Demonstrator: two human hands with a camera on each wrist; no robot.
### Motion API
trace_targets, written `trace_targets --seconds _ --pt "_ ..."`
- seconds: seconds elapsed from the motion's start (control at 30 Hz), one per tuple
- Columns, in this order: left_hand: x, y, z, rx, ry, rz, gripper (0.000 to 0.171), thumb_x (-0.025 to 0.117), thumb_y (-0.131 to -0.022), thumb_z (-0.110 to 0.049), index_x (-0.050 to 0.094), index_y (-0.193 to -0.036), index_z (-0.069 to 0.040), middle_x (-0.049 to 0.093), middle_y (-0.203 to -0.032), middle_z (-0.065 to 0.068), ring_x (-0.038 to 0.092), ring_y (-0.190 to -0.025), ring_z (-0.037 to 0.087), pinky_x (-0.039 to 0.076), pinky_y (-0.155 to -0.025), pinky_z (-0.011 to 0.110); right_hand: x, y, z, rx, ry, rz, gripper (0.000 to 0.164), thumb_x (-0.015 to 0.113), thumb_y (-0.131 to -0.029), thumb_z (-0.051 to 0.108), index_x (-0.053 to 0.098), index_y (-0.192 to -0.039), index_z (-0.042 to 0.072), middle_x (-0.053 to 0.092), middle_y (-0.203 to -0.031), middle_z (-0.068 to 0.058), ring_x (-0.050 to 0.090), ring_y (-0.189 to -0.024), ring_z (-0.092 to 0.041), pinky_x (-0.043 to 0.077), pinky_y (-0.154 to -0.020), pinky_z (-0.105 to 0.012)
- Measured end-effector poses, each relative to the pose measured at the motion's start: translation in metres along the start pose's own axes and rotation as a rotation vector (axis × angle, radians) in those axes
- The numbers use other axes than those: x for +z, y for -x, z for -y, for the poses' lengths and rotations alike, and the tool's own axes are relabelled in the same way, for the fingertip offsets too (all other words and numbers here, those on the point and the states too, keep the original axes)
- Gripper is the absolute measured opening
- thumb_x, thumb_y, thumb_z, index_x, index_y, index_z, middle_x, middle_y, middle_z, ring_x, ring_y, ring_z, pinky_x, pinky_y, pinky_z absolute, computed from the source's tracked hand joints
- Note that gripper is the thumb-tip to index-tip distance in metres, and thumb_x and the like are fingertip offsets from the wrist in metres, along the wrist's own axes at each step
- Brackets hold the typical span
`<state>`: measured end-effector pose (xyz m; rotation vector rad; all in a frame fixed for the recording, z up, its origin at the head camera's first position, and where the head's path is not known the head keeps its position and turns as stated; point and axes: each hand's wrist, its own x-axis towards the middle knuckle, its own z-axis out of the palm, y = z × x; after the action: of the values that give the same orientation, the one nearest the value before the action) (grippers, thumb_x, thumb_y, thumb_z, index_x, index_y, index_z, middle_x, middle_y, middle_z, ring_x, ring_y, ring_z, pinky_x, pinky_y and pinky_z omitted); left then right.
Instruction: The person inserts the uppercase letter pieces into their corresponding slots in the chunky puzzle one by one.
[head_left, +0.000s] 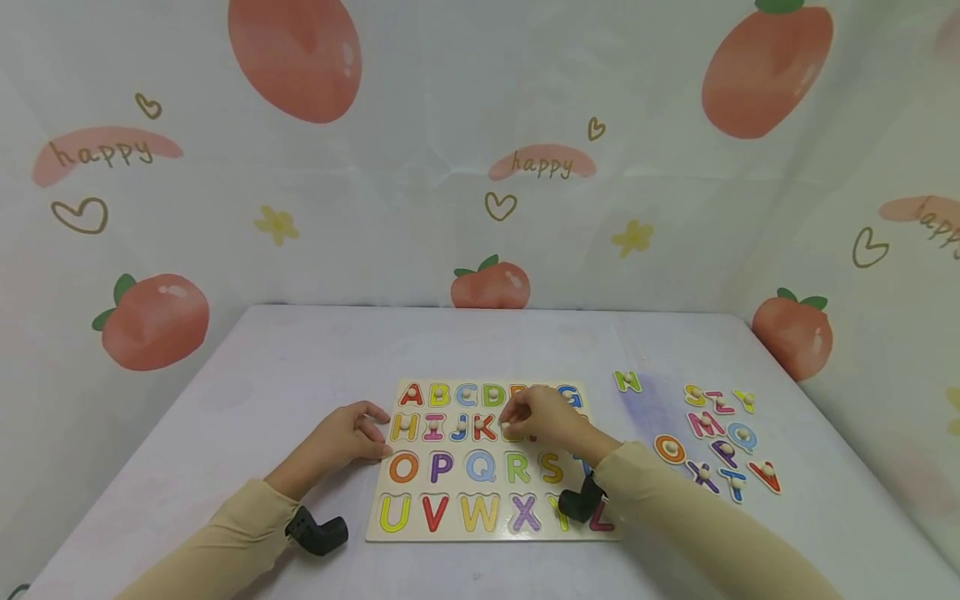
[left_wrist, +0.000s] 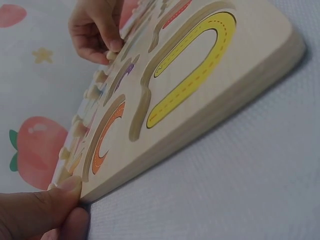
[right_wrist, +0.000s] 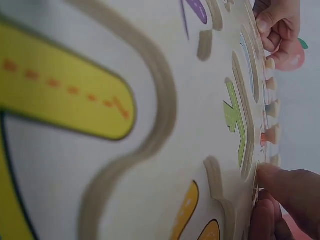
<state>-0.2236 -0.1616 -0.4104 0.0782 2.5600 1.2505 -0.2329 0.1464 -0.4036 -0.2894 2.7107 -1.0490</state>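
A wooden alphabet puzzle board [head_left: 495,537] lies flat, with knobbed letters seated along its top row and the start of its second. My right hand [head_left: 543,419] is over the second row, just right of the red K [head_left: 484,428]. Its thumb and fingertips pinch the small knob [left_wrist: 112,55] of a letter piece, whose shape the hand mostly hides. At the board's left edge, my left hand [head_left: 345,437] rests with fingers apart; its thumb [left_wrist: 69,187] touches the edge beside the orange O slot [left_wrist: 107,137].
Loose knobbed letters lie right of the board, among them a pink M [head_left: 706,425], an orange O [head_left: 670,449] and a red V [head_left: 765,476]. A green N [head_left: 627,382] lies apart, nearer the board's back right corner. A patterned cloth [head_left: 420,242] hangs behind the table.
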Motion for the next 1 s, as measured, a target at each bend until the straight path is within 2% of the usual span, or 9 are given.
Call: trace_targets --seconds 0.2,0.37,0.67,1.0 --pt "0.0 -0.001 0.002 0.004 0.0 0.001 0.05 0.082 -0.074 -0.009 0.057 -0.116 0.001 0.065 -0.079 0.004 0.057 -0.068 0.015 0.047 -0.062 0.029 -0.004 0.003 0.004 -0.011 -0.02 0.011 0.01 0.077 -0.081 0.011 0.068 -0.085 0.011 0.061 -0.079 0.003 0.054 -0.069 -0.012 0.047 -0.061 -0.025" --pt "0.001 -0.002 0.002 -0.001 0.006 0.003 0.049 0.082 -0.074 -0.009 0.057 -0.115 0.001 0.065 -0.08 0.005 0.057 -0.069 0.015 0.048 -0.062 0.029 -0.018 0.009 0.002 0.008 -0.063 0.002 0.014 0.077 -0.081 0.011 0.069 -0.093 0.01 0.062 -0.084 0.001 0.056 -0.073 -0.013 0.048 -0.065 -0.026" --pt "0.001 -0.001 0.001 -0.009 -0.004 0.0 0.049 0.082 -0.074 -0.01 0.057 -0.115 0.0 0.065 -0.079 0.004 0.057 -0.069 0.015 0.047 -0.062 0.028 -0.068 0.031 -0.018 -0.073 -0.09 -0.076 0.02 0.072 -0.086 0.013 0.069 -0.103 0.003 0.064 -0.089 -0.003 0.062 -0.083 -0.016 0.05 -0.074 -0.03" --pt "0.0 -0.003 0.002 -0.005 -0.016 0.005 0.049 0.082 -0.074 -0.011 0.057 -0.115 0.0 0.065 -0.079 0.004 0.057 -0.069 0.015 0.047 -0.063 0.028 -0.123 0.07 -0.055 0.028 -0.06 -0.173 0.032 0.07 -0.089 0.021 0.065 -0.115 0.002 0.066 -0.101 -0.008 0.064 -0.094 -0.021 0.051 -0.08 -0.033"
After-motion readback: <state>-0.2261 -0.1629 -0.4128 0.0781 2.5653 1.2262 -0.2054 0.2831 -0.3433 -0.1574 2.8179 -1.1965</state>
